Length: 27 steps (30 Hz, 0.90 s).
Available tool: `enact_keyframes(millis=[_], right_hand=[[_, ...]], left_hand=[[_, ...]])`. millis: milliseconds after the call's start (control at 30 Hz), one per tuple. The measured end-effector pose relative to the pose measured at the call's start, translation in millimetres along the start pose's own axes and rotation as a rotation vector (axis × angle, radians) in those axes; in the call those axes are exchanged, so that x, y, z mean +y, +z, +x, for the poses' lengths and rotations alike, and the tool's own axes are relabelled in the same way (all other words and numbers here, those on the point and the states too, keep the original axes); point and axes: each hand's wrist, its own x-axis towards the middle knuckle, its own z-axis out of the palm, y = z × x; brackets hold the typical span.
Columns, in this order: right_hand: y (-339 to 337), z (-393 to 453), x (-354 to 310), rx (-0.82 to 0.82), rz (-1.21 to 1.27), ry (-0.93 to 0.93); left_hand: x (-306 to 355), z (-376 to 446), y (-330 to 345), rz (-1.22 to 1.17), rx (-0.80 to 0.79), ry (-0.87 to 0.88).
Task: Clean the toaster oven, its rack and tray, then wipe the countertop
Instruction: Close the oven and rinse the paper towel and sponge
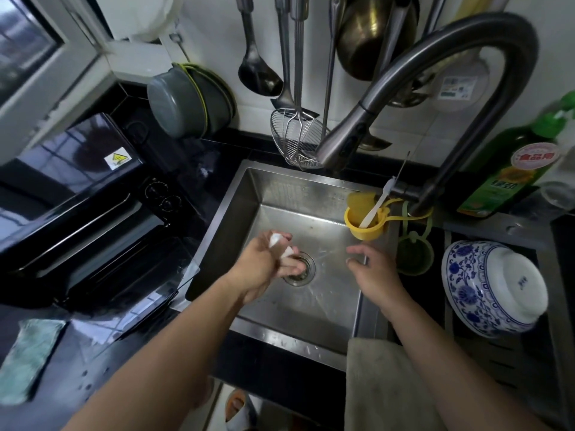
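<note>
Over the steel sink (236,194), my left hand (267,265) grips a small white wad, a cloth or sponge (281,245), squeezed in the fist just above the drain (303,269). My right hand (370,269) hovers beside it with fingers relaxed, holding nothing. The black toaster oven (77,194) stands on the dark countertop (193,160) to the left, its glass door (130,275) folded down open. A greenish cloth (28,356) lies on the counter at the front left.
The curved faucet (435,98) arches over the sink. A yellow holder (365,223) with a brush hangs at the sink's right wall. A blue-and-white bowl (491,287) sits upturned on the right, a towel (382,384) drapes the front edge, and utensils hang behind.
</note>
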Motion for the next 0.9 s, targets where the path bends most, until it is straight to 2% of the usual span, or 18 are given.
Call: enact_keyframes(millis=[67, 133, 167, 300, 433, 500, 900], right_hand=[[3.3, -1.1, -0.9, 0.004, -0.013, -0.017], [6.5, -2.0, -2.5, 0.010, -0.028, -0.036], [8.2, -2.3, -2.6, 0.010, -0.028, -0.039], [13.2, -3.2, 0.1, 0.007, -0.004, -0.028], [14.2, -4.4, 2.8, -0.007, 0.025, -0.017], [13.5, -5.2, 4.2, -0.011, 0.030, -0.022], [4.9, -4.9, 2.6, 0.031, 0.030, -0.049]], left_hand=[[1.1, -5.0, -0.9, 0.276, 0.054, 0.034], [2.5, -1.0, -1.8, 0.440, 0.150, 0.046], [5.6, 1.2, -2.0, 0.449, 0.169, 0.018], [17.7, 10.7, 4.2, 0.227, 0.137, -0.063], [22.2, 20.7, 18.6, 0.349, 0.346, 0.113], [21.7, 25.8, 22.8, 0.396, 0.392, 0.181], [29.8, 34.8, 29.8, 0.339, 0.396, 0.099]])
